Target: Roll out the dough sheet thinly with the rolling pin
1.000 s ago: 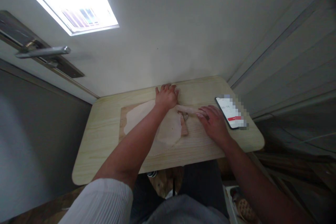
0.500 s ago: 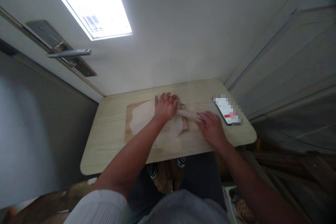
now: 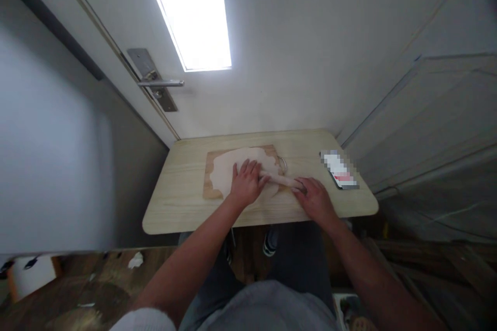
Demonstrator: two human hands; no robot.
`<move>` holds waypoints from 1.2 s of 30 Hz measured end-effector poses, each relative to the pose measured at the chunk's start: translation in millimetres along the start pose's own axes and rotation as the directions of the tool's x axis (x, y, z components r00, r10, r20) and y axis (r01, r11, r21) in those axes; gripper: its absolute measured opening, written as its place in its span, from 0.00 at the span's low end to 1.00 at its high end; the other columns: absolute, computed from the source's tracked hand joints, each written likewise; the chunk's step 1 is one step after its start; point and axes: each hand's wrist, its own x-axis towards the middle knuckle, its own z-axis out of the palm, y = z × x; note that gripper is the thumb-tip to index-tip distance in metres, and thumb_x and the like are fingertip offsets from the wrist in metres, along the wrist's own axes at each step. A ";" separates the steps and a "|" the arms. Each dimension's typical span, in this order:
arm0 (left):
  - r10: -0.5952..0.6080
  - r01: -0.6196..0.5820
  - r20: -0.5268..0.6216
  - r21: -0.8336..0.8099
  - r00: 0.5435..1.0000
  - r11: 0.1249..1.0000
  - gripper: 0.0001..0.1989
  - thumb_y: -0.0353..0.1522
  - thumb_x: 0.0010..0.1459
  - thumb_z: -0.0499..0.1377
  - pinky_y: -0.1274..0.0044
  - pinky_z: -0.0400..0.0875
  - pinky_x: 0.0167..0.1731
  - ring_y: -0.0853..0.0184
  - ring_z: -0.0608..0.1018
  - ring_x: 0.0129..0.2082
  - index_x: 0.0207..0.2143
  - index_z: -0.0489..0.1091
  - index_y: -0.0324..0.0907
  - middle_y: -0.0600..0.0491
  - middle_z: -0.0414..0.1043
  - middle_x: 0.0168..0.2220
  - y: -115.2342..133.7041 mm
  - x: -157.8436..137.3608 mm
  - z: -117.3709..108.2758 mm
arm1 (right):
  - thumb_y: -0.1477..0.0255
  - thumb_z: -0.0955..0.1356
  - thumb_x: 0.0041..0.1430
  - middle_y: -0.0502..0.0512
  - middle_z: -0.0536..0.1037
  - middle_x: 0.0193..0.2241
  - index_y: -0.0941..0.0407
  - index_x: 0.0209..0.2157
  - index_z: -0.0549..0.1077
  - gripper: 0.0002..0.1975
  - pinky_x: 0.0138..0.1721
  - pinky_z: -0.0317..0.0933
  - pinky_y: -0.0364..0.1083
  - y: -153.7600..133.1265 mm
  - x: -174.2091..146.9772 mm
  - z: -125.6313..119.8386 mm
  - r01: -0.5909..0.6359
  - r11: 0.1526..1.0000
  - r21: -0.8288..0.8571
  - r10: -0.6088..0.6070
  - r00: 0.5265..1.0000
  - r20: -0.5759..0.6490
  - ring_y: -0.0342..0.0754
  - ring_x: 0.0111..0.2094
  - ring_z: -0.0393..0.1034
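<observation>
A wide, thin sheet of pale dough covers most of a wooden cutting board, its ragged edge hanging past the near side. Across the dough's right part lies a rolling pin, slanting down to the right. My left hand rests over the pin's left end, thumb on the near side and fingers stretched forward above the dough; that end is hidden. Wrapped round the other end is my right hand, beyond the board's right side. A metal ring handle sticks out from the board there.
The board lies on a small pale wooden table. A phone with a lit screen lies at its right end. Behind stands a white door with a window and a metal handle. Crumpled white paper is on the floor.
Both hands and the rolling pin have come nearer to me over the dough, uncovering more of its far part. The camera view has swung left, shifting the door and table rightward.
</observation>
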 end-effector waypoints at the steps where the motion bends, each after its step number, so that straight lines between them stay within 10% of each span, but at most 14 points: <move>1: 0.004 -0.004 0.000 -0.006 1.000 1.000 0.26 0.50 0.67 0.46 0.50 0.44 0.66 0.54 0.59 0.67 0.60 0.63 0.48 0.47 0.64 0.64 -2.0 -4.6 -2.1 | 0.62 0.65 0.64 0.61 0.78 0.42 0.56 0.47 0.74 0.16 0.48 0.64 0.55 -1.1 2.1 -0.5 0.009 1.000 0.017 -0.009 1.000 -0.002 0.56 0.44 0.70; 15: -0.211 0.199 -0.096 -0.127 0.973 0.972 0.18 0.44 0.62 0.60 0.59 0.52 0.65 0.59 0.68 0.61 0.52 0.71 0.48 0.49 0.72 0.58 -61.6 -58.5 -19.6 | 0.67 0.67 0.59 0.59 0.78 0.45 0.54 0.46 0.75 0.13 0.53 0.62 0.59 -52.6 51.5 33.0 0.180 0.975 0.130 -0.192 0.977 0.088 0.57 0.49 0.68; 25: -0.170 0.150 -0.115 -0.161 0.979 0.975 0.18 0.43 0.62 0.61 0.60 0.51 0.65 0.59 0.70 0.60 0.52 0.72 0.49 0.50 0.74 0.56 -64.7 -69.5 -18.7 | 0.65 0.65 0.63 0.61 0.77 0.49 0.55 0.48 0.74 0.14 0.58 0.59 0.62 -63.8 16.3 37.2 0.148 0.979 0.139 -0.146 0.989 -0.029 0.59 0.55 0.66; 36: -0.233 0.215 -0.195 -0.108 0.953 0.971 0.15 0.44 0.63 0.58 0.59 0.54 0.63 0.56 0.72 0.55 0.47 0.72 0.46 0.48 0.76 0.50 -66.8 -72.7 -21.5 | 0.63 0.63 0.66 0.59 0.78 0.45 0.55 0.43 0.75 0.13 0.55 0.58 0.57 -75.6 74.9 41.5 0.206 0.977 0.049 -0.209 0.975 0.070 0.56 0.50 0.68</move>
